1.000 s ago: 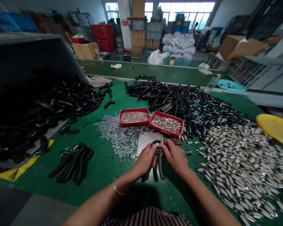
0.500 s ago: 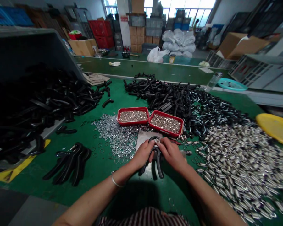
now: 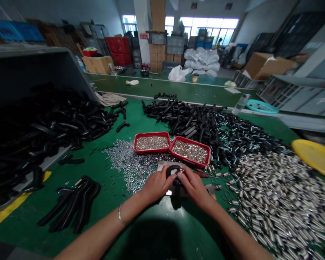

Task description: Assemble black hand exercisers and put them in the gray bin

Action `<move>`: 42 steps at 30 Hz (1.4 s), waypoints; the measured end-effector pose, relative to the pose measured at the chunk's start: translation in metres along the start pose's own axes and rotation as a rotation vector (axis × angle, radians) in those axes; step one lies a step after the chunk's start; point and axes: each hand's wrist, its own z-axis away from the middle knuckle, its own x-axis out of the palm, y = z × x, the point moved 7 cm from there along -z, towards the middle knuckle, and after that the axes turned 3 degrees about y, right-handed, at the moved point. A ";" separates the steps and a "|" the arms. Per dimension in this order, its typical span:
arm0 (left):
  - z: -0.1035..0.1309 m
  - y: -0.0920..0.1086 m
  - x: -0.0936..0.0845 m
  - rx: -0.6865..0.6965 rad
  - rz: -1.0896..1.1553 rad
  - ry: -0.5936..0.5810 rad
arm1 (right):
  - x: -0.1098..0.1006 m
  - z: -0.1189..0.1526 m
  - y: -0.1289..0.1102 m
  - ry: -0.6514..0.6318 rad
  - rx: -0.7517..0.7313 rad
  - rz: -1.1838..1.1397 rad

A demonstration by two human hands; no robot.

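My left hand (image 3: 155,184) is closed round a black curved-handled tool (image 3: 173,169) over a metal plate (image 3: 162,165). My right hand (image 3: 195,186) pinches the tool's top end, where a small shiny metal part shows between the fingertips. The tool's handles point down and away from view, mostly hidden by my fingers. Just behind the plate stand two red trays (image 3: 151,150) with small metal pieces. A spread of metal rings (image 3: 131,173) lies left of the plate. By my right hand are a red-handled tool (image 3: 200,174) and a hammer-like tool (image 3: 212,188).
Silvery springs (image 3: 273,195) are heaped on the right, beside a yellow lid (image 3: 314,155). Black parts (image 3: 184,115) are piled behind the trays. Several assembled black tools (image 3: 76,206) lie at the left, near a large tipped bin (image 3: 43,68) of black handles.
The tool's handles, which were spread toward me, are now tilted and mostly hidden under my hands. Both hands remain together on it. The whole view has shifted, so the scene sits lower.
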 end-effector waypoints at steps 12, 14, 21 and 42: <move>-0.007 -0.009 0.002 0.068 -0.056 -0.156 | 0.023 -0.009 0.023 -0.218 0.122 0.141; -0.023 -0.012 -0.005 0.059 -0.107 -0.125 | 0.002 -0.030 0.025 -0.141 0.009 0.318; -0.102 0.028 -0.008 0.323 -0.507 -0.159 | -0.078 -0.097 0.045 0.162 -0.158 0.973; -0.127 0.022 0.010 0.318 -0.500 0.164 | -0.067 -0.111 0.055 0.218 -0.185 0.739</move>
